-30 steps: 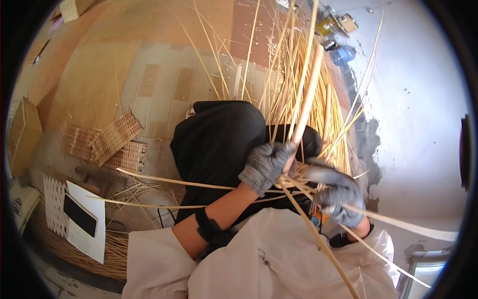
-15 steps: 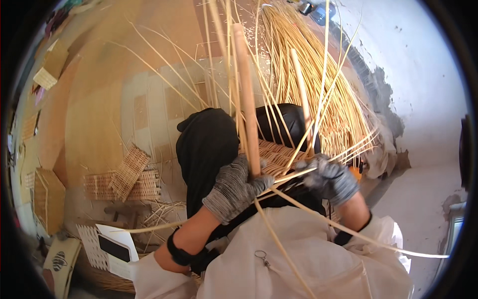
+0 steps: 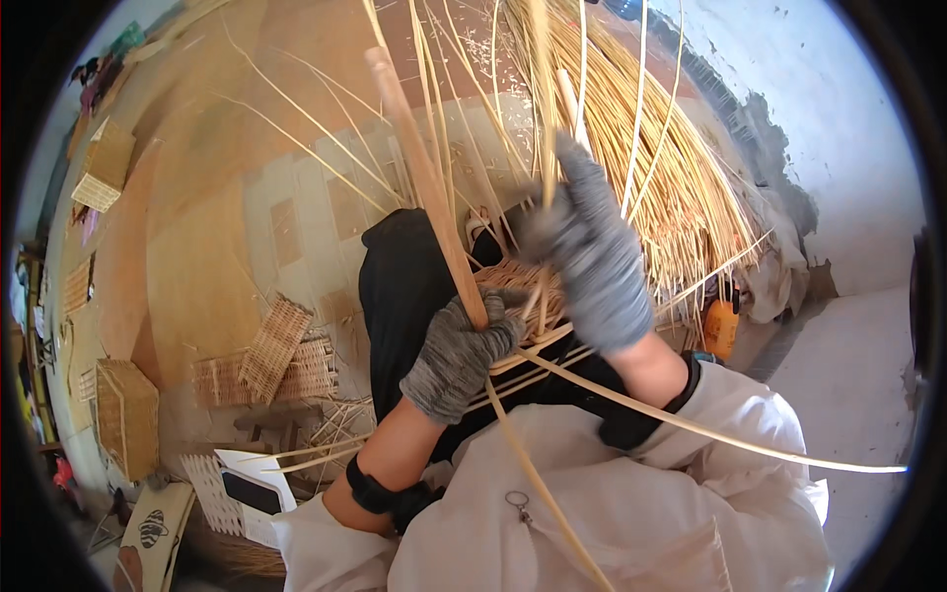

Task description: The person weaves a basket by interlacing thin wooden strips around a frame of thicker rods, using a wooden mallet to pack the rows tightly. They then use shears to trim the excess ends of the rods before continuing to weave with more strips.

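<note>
A part-woven wicker piece (image 3: 518,278) rests between my black-trousered knees, with pale rods sticking out on all sides. My left hand (image 3: 456,353), in a grey knitted glove, is closed round the foot of a thick wooden stick (image 3: 422,168) at the near edge of the weave. Over the right of the piece, my gloved right hand (image 3: 600,259) is raised and smeared by motion. An upright willow rod (image 3: 544,94), also blurred, runs down into its fingers; one finger points upward. Two long rods, one a loose rod (image 3: 681,422), cross my lap toward me.
A big bundle of willow rods (image 3: 656,158) lies ahead on the right, beside a pale wall (image 3: 848,178). An orange bottle (image 3: 721,329) stands near it. On the left are woven panels (image 3: 266,350), a wicker box (image 3: 128,419) and a phone (image 3: 251,491).
My right hand has risen from the near edge to above the weave, with a rod now upright at its fingers. The wooden stick leans further left; my left hand stays at its foot.
</note>
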`<state>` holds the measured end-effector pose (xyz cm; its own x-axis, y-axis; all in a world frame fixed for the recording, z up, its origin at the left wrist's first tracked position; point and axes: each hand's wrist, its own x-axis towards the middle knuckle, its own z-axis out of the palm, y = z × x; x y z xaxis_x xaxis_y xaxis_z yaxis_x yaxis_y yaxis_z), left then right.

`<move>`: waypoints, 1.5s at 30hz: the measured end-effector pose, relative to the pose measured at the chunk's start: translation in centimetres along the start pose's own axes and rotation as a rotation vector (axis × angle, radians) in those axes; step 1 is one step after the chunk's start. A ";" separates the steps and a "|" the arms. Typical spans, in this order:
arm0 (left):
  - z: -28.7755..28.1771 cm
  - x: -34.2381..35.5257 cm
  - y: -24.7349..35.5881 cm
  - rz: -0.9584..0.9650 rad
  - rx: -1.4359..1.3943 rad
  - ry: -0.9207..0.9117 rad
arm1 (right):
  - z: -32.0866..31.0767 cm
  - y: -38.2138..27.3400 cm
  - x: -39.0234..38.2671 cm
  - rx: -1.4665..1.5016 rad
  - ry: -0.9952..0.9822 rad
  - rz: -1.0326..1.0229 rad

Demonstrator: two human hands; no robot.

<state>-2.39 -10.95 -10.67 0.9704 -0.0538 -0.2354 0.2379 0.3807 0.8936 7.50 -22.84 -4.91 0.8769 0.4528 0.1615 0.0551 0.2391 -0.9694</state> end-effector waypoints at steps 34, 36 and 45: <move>-5.3 1.1 0.7 0.197 0.237 -0.542 | 0.2 -8.1 -7.3 -0.796 -1.295 -0.290; -4.6 0.3 -0.1 0.125 0.567 -0.395 | -1.7 -6.9 -7.5 -0.493 -0.702 0.037; -1.4 -1.5 0.9 -0.131 0.145 0.070 | -13.6 -6.9 5.1 -1.741 -0.557 -0.455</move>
<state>-3.74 -9.20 -10.08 0.9266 -0.0279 -0.3750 0.3705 0.2379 0.8978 18.09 -33.84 0.11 0.4428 0.8895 0.1132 0.8797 -0.4553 0.1373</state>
